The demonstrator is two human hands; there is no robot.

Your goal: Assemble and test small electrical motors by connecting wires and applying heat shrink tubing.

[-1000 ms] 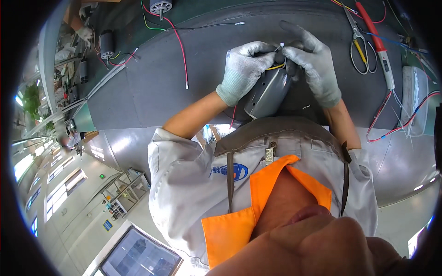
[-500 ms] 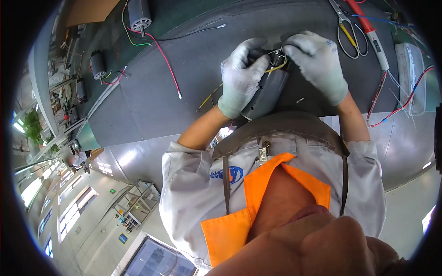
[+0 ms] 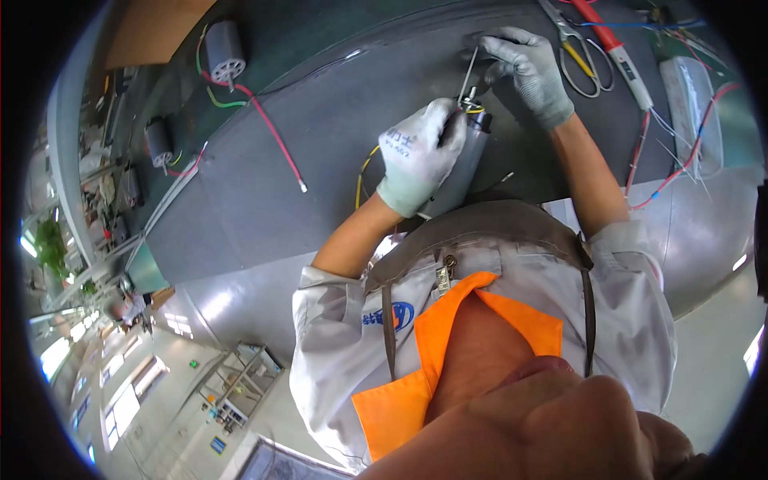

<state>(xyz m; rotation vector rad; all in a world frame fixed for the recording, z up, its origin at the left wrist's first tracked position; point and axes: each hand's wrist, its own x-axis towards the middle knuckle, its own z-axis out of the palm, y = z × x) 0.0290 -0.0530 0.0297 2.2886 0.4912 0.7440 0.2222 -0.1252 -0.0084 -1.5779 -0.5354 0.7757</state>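
Note:
A dark grey cylindrical motor (image 3: 468, 164) lies on the dark bench mat close to my body, its wired end pointing away from me. My left hand (image 3: 422, 152), in a white glove, is closed at that end, pinching around the wires and the base of a thin white cable tie (image 3: 469, 76). Between thumb and fingers of my gloved right hand (image 3: 524, 76), the tie's far end is gripped, so the strip stands taut. A yellow wire (image 3: 364, 172) curves out left of my left wrist. My left fingertips are partly hidden.
Scissors (image 3: 578, 56) and a red-and-white handheld tool (image 3: 616, 52) with a cord lie at the right. Beyond them sits a clear plastic tray (image 3: 694, 112) with thin white strips near it. At the left are two more wired motors, one larger (image 3: 224, 52), one smaller (image 3: 158, 142).
My right hand has moved up and away from the motor's end, drawing the cable tie out straight. My left hand has turned its back upward and stays at the motor. The view has shifted slightly.

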